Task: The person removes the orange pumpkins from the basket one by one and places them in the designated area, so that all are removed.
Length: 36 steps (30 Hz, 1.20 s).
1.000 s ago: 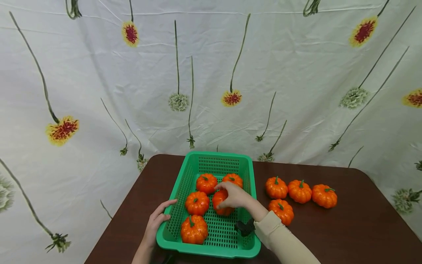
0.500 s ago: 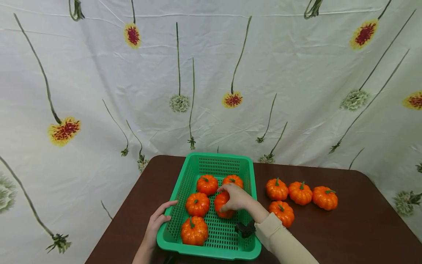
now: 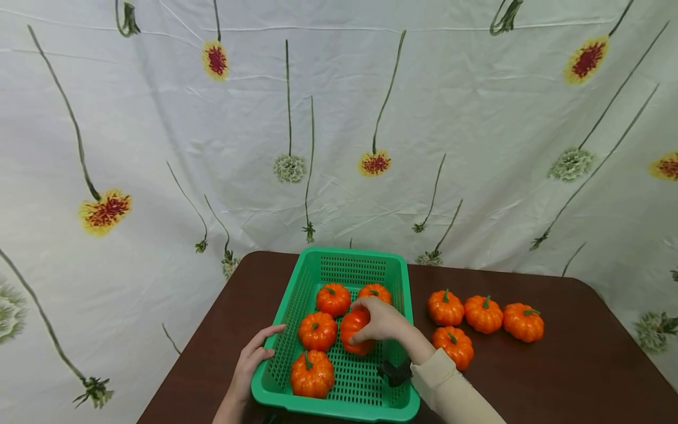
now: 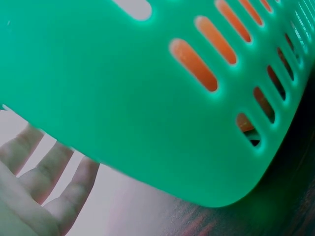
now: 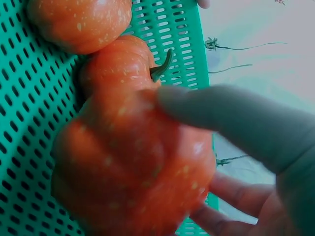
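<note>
dark tabletop (image 3: 588, 383) spans the lower frame. bottom left of centre, my left hand (image 3: 248, 364) touches the green basket (image 3: 341, 410) with spread fingers. lower centre, within it, my right hand (image 3: 384, 321) pinches a pumpkin (image 3: 352, 331): stem hidden, pointing unclear, squat, no clear long axis. counting it, five seem in; four loose pumpkins (image 3: 483, 315) remain outside, lower right. flowered cloth (image 3: 238, 123) hangs behind.

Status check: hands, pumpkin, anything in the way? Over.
Right hand grips a pumpkin in the green basket. Left hand on the basket's left rim. Pumpkin's contact with basket floor unclear. Neighbouring pumpkins close on its left and far side.
</note>
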### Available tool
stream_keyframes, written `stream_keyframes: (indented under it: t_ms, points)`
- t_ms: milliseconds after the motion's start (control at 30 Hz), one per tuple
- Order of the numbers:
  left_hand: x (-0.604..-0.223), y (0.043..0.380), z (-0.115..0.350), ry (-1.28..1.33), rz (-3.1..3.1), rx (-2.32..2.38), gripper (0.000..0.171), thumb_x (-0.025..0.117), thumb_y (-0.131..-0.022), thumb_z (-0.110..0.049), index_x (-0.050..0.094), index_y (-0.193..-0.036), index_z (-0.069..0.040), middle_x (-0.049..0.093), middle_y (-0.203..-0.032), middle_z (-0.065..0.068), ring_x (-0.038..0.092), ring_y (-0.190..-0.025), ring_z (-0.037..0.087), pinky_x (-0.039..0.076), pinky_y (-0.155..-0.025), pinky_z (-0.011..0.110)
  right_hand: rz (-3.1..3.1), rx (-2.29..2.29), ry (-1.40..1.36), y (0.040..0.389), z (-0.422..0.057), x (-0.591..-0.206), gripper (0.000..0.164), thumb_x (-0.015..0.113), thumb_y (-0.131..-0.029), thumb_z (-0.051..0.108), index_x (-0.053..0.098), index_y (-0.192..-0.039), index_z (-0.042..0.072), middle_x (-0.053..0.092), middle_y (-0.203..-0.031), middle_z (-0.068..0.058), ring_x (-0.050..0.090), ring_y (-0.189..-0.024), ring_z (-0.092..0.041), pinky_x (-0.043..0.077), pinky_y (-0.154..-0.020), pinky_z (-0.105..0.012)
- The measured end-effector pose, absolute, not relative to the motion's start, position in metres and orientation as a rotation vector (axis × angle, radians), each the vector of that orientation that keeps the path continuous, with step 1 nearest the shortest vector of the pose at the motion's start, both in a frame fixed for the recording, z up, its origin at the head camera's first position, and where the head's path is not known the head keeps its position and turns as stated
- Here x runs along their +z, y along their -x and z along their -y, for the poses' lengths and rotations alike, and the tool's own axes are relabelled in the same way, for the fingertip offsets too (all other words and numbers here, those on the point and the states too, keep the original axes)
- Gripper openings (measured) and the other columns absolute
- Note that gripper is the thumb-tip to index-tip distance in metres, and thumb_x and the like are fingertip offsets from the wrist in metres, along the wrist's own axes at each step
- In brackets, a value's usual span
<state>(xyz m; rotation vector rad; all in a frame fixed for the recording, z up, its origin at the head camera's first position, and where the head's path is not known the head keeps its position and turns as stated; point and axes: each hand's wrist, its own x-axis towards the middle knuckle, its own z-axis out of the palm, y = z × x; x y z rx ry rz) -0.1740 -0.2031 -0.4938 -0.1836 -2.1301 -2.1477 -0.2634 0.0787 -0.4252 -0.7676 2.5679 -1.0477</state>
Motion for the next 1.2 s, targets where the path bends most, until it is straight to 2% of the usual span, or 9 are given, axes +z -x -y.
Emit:
stream_keyframes:
  t_ms: [233, 433, 667, 800, 967, 1200]
  points:
    - [-0.494, 0.173, 0.203, 0.169, 2.14, -2.146, 0.046, 0.038, -0.086, 0.0, 0.051, -0.13, 0.004, 0.052, -0.128, -0.002, 0.056, -0.107, 0.013, 0.049, -0.081, 0.031, -2.548, -1.183, 0.738, 0.256, -0.078, -0.416, 0.069, 0.078, -0.071, 0.031, 0.052, -0.128, 0.002, 0.051, -0.12, -0.014, 0.054, -0.093, -0.024, 0.048, -0.072, -0.039]
    - [-0.494, 0.173, 0.202, 0.158, 2.133, -2.154, 0.047, 0.038, -0.085, 0.001, 0.05, -0.13, 0.004, 0.053, -0.126, -0.002, 0.056, -0.106, 0.015, 0.05, -0.08, 0.032, -2.523, -1.324, 0.664, 0.247, -0.085, -0.402, 0.072, 0.077, -0.073, 0.033, 0.049, -0.133, 0.004, 0.053, -0.121, -0.012, 0.054, -0.101, -0.027, 0.049, -0.073, -0.037]
    - [-0.491, 0.173, 0.201, 0.187, 2.137, -2.102, 0.044, 0.039, -0.087, 0.0, 0.052, -0.129, 0.004, 0.05, -0.131, 0.009, 0.055, -0.106, 0.012, 0.049, -0.08, 0.03, -2.524, -1.476, 0.566, 0.237, -0.099, -0.387, 0.075, 0.078, -0.074, 0.032, 0.046, -0.136, 0.006, 0.053, -0.123, -0.011, 0.055, -0.101, -0.025, 0.05, -0.073, -0.036]
    - [-0.491, 0.173, 0.201, 0.198, 2.136, -2.098, 0.044, 0.039, -0.087, 0.001, 0.051, -0.129, 0.005, 0.052, -0.128, 0.003, 0.055, -0.107, 0.011, 0.049, -0.081, 0.03, -2.54, -1.555, 0.496, 0.231, -0.108, -0.383, 0.075, 0.079, -0.073, 0.033, 0.047, -0.137, 0.01, 0.053, -0.122, -0.009, 0.056, -0.1, -0.022, 0.05, -0.072, -0.034]
    - [-0.493, 0.174, 0.201, 0.144, 2.152, -2.111, 0.046, 0.039, -0.086, 0.0, 0.053, -0.129, 0.003, 0.054, -0.125, -0.005, 0.054, -0.108, 0.01, 0.048, -0.081, 0.029, -2.53, -1.657, 0.419, 0.224, -0.119, -0.381, 0.073, 0.079, -0.073, 0.032, 0.048, -0.136, 0.015, 0.05, -0.13, -0.008, 0.056, -0.105, -0.026, 0.051, -0.074, -0.035]
    - [-0.494, 0.174, 0.202, 0.142, 2.182, -2.065, 0.045, 0.041, -0.085, 0.0, 0.054, -0.128, 0.001, 0.055, -0.124, -0.007, 0.051, -0.111, 0.006, 0.046, -0.083, 0.025, -2.555, -1.734, 0.4, 0.213, -0.135, -0.381, 0.072, 0.079, -0.074, 0.029, 0.046, -0.136, 0.015, 0.048, -0.132, -0.007, 0.054, -0.107, -0.023, 0.049, -0.079, -0.033]
